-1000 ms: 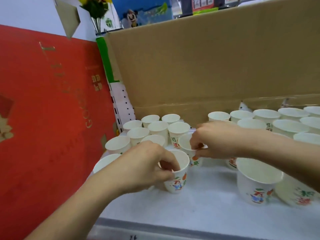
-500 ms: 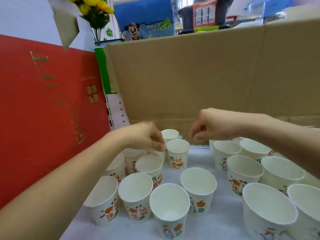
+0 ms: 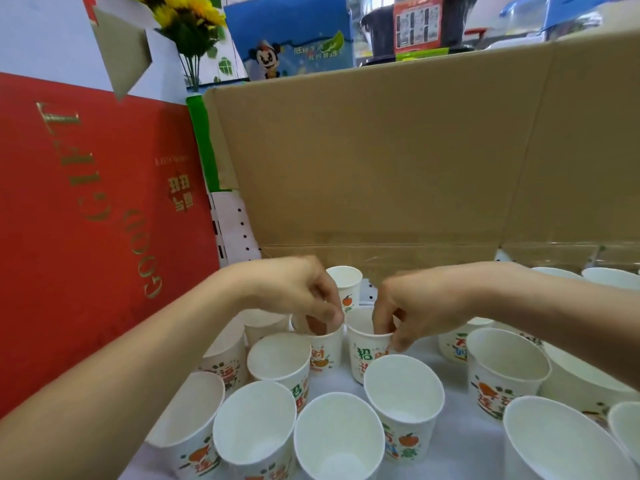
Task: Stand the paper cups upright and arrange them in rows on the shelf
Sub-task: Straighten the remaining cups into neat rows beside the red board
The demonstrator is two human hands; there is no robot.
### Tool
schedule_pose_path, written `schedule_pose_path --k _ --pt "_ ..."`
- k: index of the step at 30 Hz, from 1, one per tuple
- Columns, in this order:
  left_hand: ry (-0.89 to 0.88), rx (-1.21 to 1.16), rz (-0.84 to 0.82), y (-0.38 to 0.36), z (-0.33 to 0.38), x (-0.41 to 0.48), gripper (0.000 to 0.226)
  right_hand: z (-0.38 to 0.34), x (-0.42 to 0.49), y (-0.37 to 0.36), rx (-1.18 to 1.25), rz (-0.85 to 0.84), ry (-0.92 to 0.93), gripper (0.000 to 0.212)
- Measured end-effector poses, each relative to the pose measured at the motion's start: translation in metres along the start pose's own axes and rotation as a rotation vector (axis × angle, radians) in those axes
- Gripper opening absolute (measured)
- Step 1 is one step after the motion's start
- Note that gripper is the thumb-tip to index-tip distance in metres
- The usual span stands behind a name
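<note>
Two sets of fingers, both curled in a pinch. Left fingers gripping the rim of a white printed paper cup; right fingers gripping the rim of a second white printed paper cup, just beside the first on its right. Both cups upright on the white shelf. Left hand and right hand close together above. Nearer, a loose row of upright paper cups; more cups at right; one small cup farther back. Behind, a brown cardboard wall; at left, a red gold-lettered box.
</note>
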State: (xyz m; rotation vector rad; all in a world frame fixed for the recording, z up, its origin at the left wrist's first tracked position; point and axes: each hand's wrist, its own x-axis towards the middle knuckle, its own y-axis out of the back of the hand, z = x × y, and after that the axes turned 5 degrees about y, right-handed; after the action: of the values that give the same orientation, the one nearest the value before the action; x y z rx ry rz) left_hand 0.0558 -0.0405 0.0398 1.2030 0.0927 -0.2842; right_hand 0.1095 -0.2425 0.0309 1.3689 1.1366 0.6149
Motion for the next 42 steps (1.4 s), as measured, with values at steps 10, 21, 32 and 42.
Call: schedule_pose_path --k 10,21,32,42 --pt "-0.042 0.165 0.309 0.005 -0.027 0.058 0.022 0.030 0.009 0.008 -0.254 0.273 -0.159 0.007" --pt "-0.096 0.229 0.301 -0.005 -0.029 0.077 0.015 0.055 0.022 0.004 -0.402 0.316 -0.196 0.018" --pt "-0.100 0.175 0.276 -0.004 -0.025 0.078 0.019 0.064 0.024 0.001 -0.464 0.375 -0.165 0.012" --pt "0.246 0.190 0.485 0.019 -0.075 0.054 0.045 0.053 0.047 0.010 -0.416 0.530 -0.049 0.032"
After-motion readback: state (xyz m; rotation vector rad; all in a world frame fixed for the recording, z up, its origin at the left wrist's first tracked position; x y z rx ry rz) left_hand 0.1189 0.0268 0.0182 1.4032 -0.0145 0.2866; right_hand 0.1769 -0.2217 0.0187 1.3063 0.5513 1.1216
